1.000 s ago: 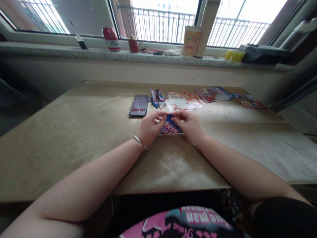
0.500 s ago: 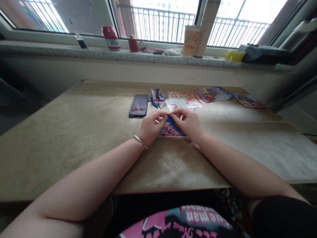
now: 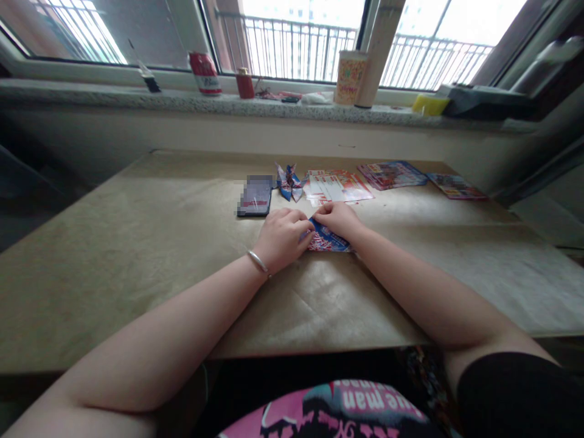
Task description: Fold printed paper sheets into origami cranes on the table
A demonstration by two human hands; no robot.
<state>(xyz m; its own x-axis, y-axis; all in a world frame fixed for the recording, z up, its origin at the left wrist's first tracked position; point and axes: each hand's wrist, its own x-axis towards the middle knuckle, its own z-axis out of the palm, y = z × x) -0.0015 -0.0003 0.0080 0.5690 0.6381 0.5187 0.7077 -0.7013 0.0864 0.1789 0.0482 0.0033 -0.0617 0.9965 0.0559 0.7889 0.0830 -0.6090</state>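
Observation:
A folded sheet of printed paper (image 3: 327, 239), blue with red and white lettering, lies on the table between my hands. My left hand (image 3: 283, 234) is closed on its left side, fingers curled over the edge and covering that part. At the paper's upper tip, my right hand (image 3: 338, 219) pinches the edge between thumb and fingers. A folded paper flower shape (image 3: 289, 182) in blue and white stands just beyond my hands. Left of it lies a phone (image 3: 256, 196) with its screen up.
Flat printed sheets (image 3: 340, 186) lie beyond my right hand, with a stack of leaflets (image 3: 393, 174) and another pile (image 3: 457, 186) farther right. On the windowsill (image 3: 173, 100) stand a red can (image 3: 205, 74), a red bottle (image 3: 245, 84) and a paper cup (image 3: 351, 78).
My left hand has turned and shifted down over the paper's left side. My right hand has moved slightly along the upper edge. More of the paper's right part shows.

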